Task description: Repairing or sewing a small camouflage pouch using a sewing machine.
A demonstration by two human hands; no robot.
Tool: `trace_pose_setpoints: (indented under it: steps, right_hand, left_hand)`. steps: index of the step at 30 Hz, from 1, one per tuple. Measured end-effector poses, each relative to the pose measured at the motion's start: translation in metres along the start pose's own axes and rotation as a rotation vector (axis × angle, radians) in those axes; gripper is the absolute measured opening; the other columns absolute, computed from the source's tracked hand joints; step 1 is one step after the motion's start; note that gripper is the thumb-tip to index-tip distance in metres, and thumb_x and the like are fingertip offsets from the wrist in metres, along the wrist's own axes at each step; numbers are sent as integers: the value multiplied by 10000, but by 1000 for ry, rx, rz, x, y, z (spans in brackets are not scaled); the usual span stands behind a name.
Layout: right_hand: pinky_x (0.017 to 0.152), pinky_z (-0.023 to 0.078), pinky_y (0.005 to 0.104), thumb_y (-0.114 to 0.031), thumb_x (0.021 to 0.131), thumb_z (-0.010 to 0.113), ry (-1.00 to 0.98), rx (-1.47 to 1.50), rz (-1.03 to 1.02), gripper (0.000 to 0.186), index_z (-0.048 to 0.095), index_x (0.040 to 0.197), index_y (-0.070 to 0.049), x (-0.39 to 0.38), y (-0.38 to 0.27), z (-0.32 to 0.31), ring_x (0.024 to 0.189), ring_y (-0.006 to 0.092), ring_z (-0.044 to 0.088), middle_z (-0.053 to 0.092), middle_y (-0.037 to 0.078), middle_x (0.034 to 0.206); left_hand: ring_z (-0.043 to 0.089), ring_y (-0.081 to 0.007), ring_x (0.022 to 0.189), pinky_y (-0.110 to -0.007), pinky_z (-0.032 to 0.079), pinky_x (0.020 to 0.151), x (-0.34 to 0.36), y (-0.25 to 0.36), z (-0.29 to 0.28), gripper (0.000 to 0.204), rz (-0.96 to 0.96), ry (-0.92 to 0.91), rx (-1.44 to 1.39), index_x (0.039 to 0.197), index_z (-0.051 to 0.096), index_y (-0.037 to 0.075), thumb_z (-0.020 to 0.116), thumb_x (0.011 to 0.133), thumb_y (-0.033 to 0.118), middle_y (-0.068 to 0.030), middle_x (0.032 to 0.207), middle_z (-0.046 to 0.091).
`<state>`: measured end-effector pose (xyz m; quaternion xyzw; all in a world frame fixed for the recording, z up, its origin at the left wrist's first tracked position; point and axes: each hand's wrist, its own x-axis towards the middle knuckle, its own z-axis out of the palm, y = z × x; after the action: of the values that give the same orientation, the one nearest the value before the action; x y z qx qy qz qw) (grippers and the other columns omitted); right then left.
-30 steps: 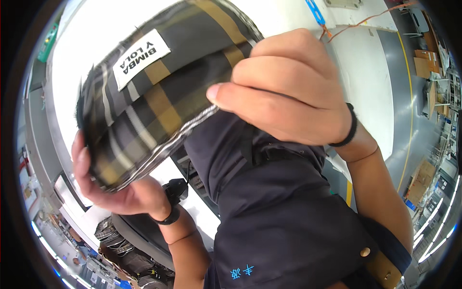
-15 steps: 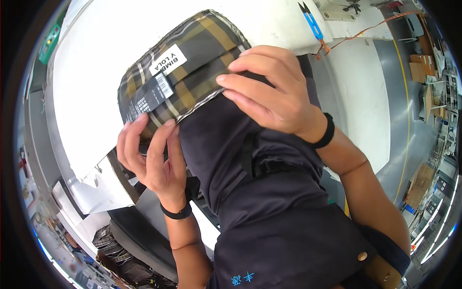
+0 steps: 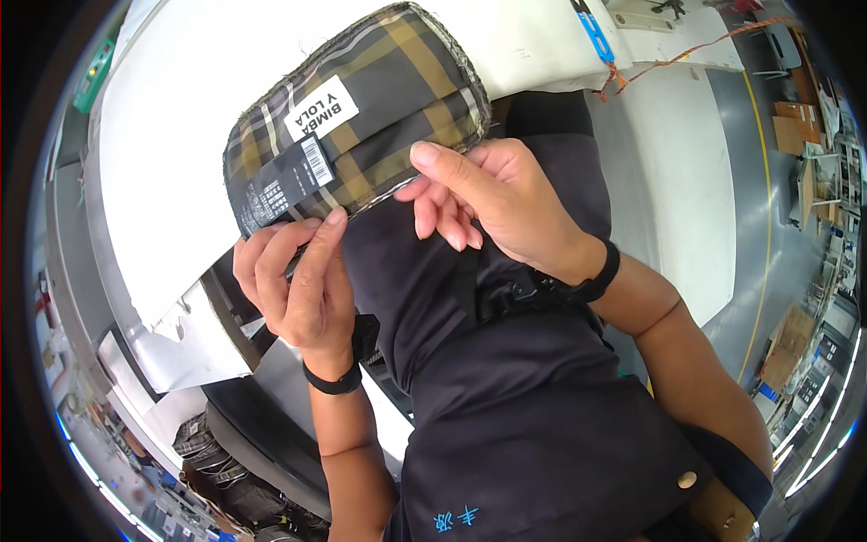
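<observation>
Where the round-cornered black, olive and tan plaid fabric pouch (image 3: 370, 135) is held: tilted, over the near edge of a white tabletop (image 3: 172, 208); whether it touches that surface cannot be told.
Left hand (image 3: 302, 280): thumb and fingers clamped together on the pouch's near left edge.
Right hand (image 3: 515, 208): thumb pressed on the pouch's near right edge, index finger beneath, other fingers curled below.
Flat black tag with barcode (image 3: 280, 185): across the pouch's left part, covering a corner of its white rectangular label (image 3: 322, 107).
Blue-handled, black-bladed snips (image 3: 591, 34): right of the pouch, tied to a twisted orange cord (image 3: 686, 52).
Brown cardboard boxes (image 3: 787, 135): far right of the pouch, beyond a yellow floor line (image 3: 768, 181).
</observation>
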<state>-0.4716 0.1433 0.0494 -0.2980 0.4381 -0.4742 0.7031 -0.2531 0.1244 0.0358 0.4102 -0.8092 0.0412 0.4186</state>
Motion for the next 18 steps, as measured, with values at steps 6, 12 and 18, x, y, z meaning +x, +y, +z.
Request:
trace_pose_setpoints:
  steps: [6,12,18]
  right_hand:
    - [465,435,209,-301,1052,577,9,-68,-40,418,731,884,50,4,4,-1,526,79,555,720,127,776]
    - [494,437,209,-280,1051,580,-12,-109,-48,395,732,878,41,2,5,-5,550,69,540,724,108,810]
    - [503,435,208,-237,1038,597,-26,-80,-68,336,737,891,31,2,7,-4,569,58,541,722,92,816]
  left_hand:
    - [616,-230,889,-419,479,885,-7,0,4,306,-62,68,-8,924,781,144,880,673,1,-7,940,658]
    - [637,-231,910,-437,475,953,-9,-3,3,299,-58,73,2,925,772,154,874,692,-3,-5,939,652]
    - [644,-232,920,-450,475,964,-12,-2,4,319,-58,87,14,939,767,158,866,693,-19,-4,943,647]
